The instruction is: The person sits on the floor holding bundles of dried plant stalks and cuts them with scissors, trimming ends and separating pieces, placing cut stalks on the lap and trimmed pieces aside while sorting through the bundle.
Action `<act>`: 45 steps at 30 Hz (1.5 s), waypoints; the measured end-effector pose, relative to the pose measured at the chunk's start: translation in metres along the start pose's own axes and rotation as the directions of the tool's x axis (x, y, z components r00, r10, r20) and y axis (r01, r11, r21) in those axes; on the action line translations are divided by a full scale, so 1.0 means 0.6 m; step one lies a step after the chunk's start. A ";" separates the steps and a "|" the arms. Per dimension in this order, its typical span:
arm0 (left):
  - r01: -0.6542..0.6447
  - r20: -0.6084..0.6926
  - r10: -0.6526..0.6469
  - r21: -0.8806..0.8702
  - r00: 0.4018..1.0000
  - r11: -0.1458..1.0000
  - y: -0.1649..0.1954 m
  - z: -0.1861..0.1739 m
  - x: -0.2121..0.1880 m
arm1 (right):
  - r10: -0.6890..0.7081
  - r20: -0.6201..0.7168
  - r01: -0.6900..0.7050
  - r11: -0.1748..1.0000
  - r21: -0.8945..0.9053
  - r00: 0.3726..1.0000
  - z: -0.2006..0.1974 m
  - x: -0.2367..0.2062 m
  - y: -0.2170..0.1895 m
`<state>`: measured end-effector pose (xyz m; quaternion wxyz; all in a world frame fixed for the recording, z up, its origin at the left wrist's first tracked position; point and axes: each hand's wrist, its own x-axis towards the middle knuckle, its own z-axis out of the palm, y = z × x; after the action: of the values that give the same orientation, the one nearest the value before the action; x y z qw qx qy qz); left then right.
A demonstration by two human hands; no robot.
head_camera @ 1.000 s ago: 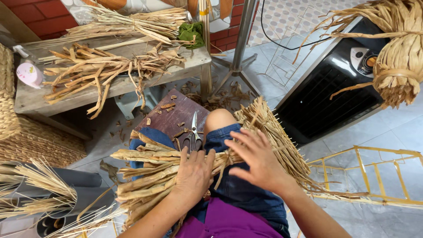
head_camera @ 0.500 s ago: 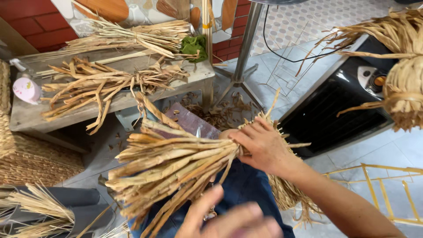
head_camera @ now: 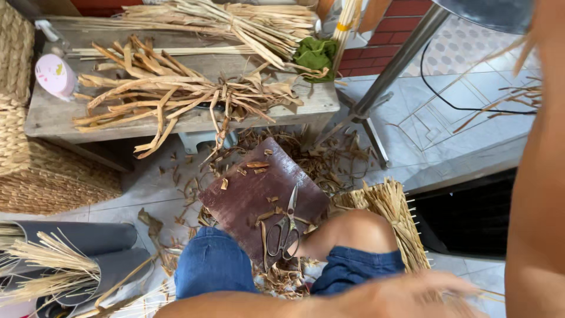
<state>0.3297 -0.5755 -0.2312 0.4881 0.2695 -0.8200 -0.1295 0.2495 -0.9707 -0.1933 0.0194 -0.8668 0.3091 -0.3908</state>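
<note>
Dark brown board, blue shorts, tan straw.

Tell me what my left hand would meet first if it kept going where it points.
Probably the woven straw piece by the right knee; the left hand is blurred and points right, so depth is uncertain.

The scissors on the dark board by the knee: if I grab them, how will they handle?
The scissors look like metal, so probably rigid and fairly heavy for their size. They lie flat on the board, so rolling seems unlikely, though they might slide on its smooth face. Dried scraps lie around them and may come along.
</note>
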 end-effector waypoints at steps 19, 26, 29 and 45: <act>0.424 0.428 -0.557 0.371 0.712 0.827 -0.217 0.104 -0.193 | -0.242 -0.197 0.142 0.898 -0.415 0.950 0.122 0.130 0.065; 0.444 0.304 -0.628 0.496 0.716 0.746 -0.186 0.056 -0.172 | -0.153 0.339 -0.022 0.887 0.461 0.928 0.264 -0.135 -0.155; 0.508 0.295 -0.687 0.496 0.664 0.704 -0.187 0.043 -0.170 | -0.089 0.685 -0.295 0.857 0.423 0.724 0.329 -0.243 -0.208; 0.675 0.276 -0.818 0.465 0.504 0.573 -0.184 0.001 -0.212 | -0.311 0.436 0.120 0.903 0.413 0.844 0.505 -0.151 -0.399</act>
<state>0.4120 -0.5939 -0.3771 0.1242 0.6308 -0.7187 -0.2650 0.5372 -0.7901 -0.3977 0.2154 -0.9474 0.1134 -0.2079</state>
